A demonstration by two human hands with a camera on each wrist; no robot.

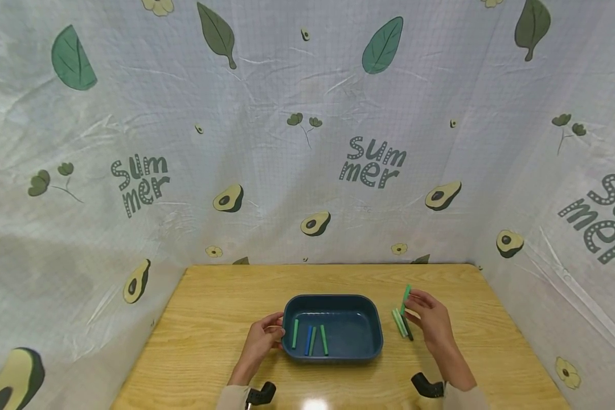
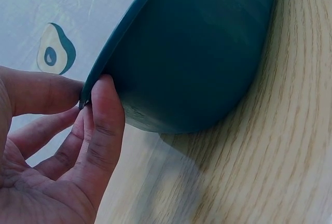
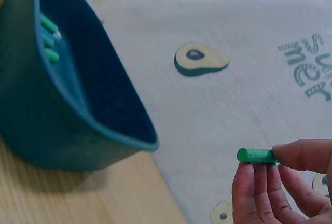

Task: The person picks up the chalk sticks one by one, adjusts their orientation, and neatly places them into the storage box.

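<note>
A dark teal basin (image 1: 348,358) stands on the table. My left hand (image 1: 264,336) pinches its left rim between thumb and fingers, as the left wrist view shows too. Inside, toward the left, lie several pastel sticks, green and one blue (image 1: 308,340). To the right of the basin my right hand (image 1: 430,316) holds a green pastel stick (image 3: 258,155) between thumb and fingertips, one flat round end facing out. Below that hand, a light green stick (image 1: 399,323) and a dark stick (image 1: 408,329) lie side by side on the wood.
The wooden table (image 1: 210,341) ends at a hung sheet (image 1: 266,171) printed with avocados and leaves, which rises behind it and on both sides. Black camera mounts (image 1: 427,386) sit at my wrists.
</note>
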